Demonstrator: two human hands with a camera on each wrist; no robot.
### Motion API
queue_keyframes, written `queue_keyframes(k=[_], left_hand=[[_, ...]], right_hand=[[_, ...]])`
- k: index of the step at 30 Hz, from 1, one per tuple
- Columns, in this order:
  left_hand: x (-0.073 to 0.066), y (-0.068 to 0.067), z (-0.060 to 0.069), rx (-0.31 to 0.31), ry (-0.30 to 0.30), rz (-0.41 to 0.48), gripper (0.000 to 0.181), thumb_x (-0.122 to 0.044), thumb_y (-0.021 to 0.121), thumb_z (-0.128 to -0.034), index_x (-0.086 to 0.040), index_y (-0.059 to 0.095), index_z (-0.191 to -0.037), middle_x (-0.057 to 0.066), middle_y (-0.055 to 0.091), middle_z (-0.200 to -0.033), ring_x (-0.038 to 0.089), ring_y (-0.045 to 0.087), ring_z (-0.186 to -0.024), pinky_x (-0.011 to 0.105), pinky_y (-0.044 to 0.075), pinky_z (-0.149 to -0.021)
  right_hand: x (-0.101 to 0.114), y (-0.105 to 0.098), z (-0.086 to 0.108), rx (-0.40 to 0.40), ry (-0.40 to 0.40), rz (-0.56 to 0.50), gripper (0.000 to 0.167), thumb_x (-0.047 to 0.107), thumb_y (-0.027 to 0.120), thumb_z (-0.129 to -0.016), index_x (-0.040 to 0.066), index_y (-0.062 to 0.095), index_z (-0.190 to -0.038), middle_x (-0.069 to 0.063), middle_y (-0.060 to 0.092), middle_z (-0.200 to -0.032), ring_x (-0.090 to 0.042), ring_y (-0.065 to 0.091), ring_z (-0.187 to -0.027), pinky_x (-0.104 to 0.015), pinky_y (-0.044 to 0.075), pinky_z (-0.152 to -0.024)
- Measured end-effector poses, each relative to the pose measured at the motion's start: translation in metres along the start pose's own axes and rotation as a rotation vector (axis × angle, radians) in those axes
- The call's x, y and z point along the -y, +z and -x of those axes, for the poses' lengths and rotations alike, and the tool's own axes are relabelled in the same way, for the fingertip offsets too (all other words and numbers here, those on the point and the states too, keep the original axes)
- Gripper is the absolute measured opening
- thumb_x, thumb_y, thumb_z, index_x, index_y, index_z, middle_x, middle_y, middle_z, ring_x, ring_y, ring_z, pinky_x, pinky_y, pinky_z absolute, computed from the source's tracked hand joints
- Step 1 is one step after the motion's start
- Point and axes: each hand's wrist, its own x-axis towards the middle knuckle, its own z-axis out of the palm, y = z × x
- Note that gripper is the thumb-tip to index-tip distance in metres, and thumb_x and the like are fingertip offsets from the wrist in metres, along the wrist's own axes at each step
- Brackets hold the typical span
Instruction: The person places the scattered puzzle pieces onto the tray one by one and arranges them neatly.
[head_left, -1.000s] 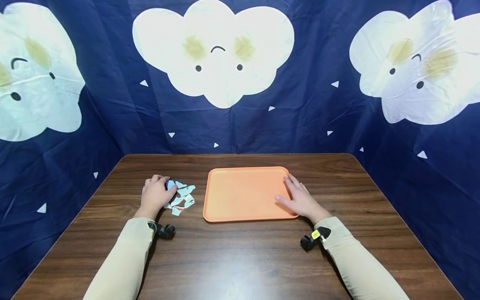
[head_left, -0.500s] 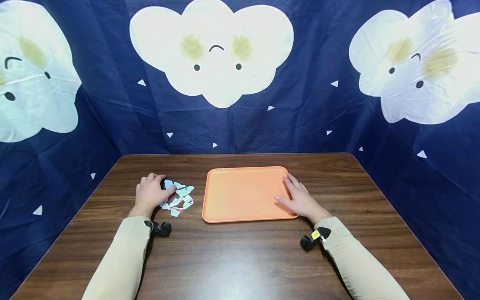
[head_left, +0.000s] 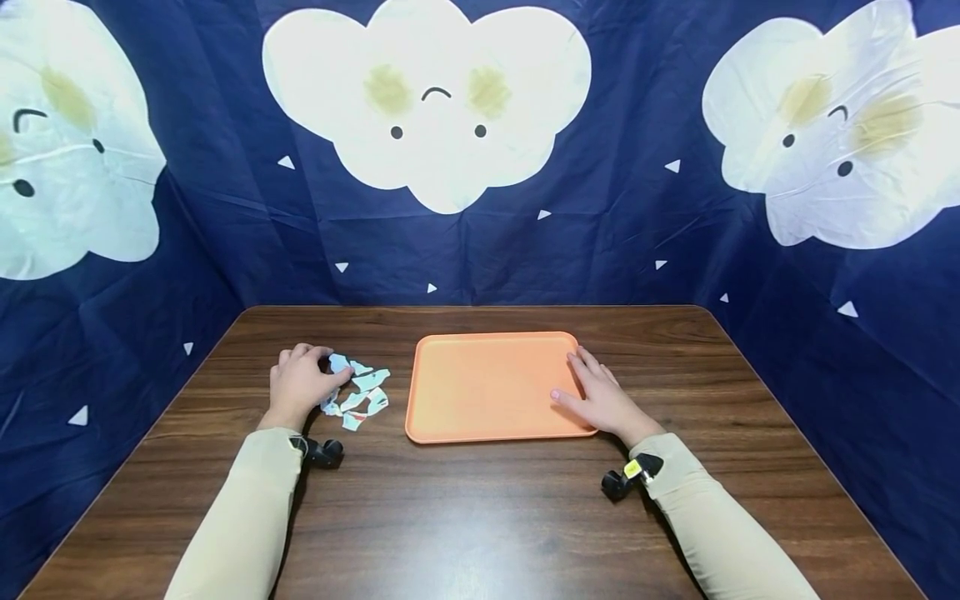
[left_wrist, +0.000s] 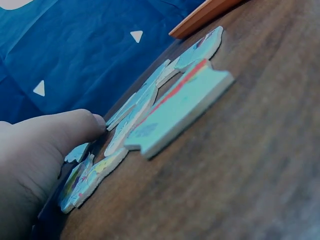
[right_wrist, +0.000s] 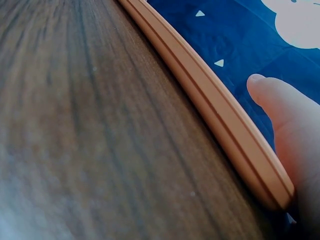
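Note:
Several flat, light-blue jigsaw-like pieces (head_left: 371,381) lie in a loose ring on the table, left of the orange tray (head_left: 487,387). My left hand (head_left: 298,385) is at the ring's left side, thumb and index finger spread around its far-left pieces; the other fingertips are hidden. In the left wrist view, the thumb (left_wrist: 80,125) lies just over the pieces, and a piece with a red stripe (left_wrist: 182,102) is nearest the camera. My right hand (head_left: 606,402) rests at the tray's right edge, fingers extended and thumb over the tray floor. Nothing lies on the tray.
The brown wooden table (head_left: 480,517) extends in front of the tray and around both forearms. A dark blue curtain (head_left: 465,258) with white clouds hangs behind and at the sides. Each wrist wears a small black camera (head_left: 328,453).
My left hand has shifted a little to the left, and more of the pieces beneath it show. My right hand and the tray stay where they were.

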Motion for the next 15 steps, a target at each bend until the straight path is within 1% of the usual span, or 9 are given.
queue_keyframes(k=[3, 7, 15], left_hand=[[-0.0013, -0.0006, -0.0010, -0.015, 0.002, 0.011, 0.070, -0.054, 0.069, -0.0868, -0.003, 0.061, -0.134, 0.026, 0.055, -0.132, 0.047, 0.043, -0.118, 0.065, 0.034, -0.094], [-0.0031, -0.0012, -0.0022, -0.023, 0.007, 0.033, 0.068, -0.047, 0.068, -0.0878, -0.001, 0.058, -0.137, 0.026, 0.058, -0.132, 0.046, 0.047, -0.117, 0.065, 0.035, -0.096], [-0.0078, 0.0001, -0.0039, -0.050, 0.000, 0.054, 0.067, -0.036, 0.067, -0.0869, 0.000, 0.054, -0.142, 0.024, 0.062, -0.127, 0.047, 0.047, -0.118, 0.065, 0.035, -0.097]], right_hand=[[0.0001, -0.0001, -0.0001, -0.001, 0.003, 0.001, 0.092, 0.061, 0.056, -0.095, 0.002, 0.026, -0.159, -0.022, 0.013, -0.166, -0.042, 0.020, -0.151, -0.058, 0.012, -0.121], [-0.0010, 0.0001, -0.0007, 0.007, 0.009, 0.003, 0.092, 0.062, 0.055, -0.095, 0.004, 0.025, -0.160, -0.021, 0.012, -0.167, -0.042, 0.019, -0.151, -0.059, 0.012, -0.120], [-0.0018, 0.0005, -0.0004, 0.006, 0.002, -0.007, 0.094, 0.064, 0.054, -0.095, 0.003, 0.025, -0.159, -0.022, 0.012, -0.167, -0.044, 0.018, -0.151, -0.059, 0.011, -0.120]])
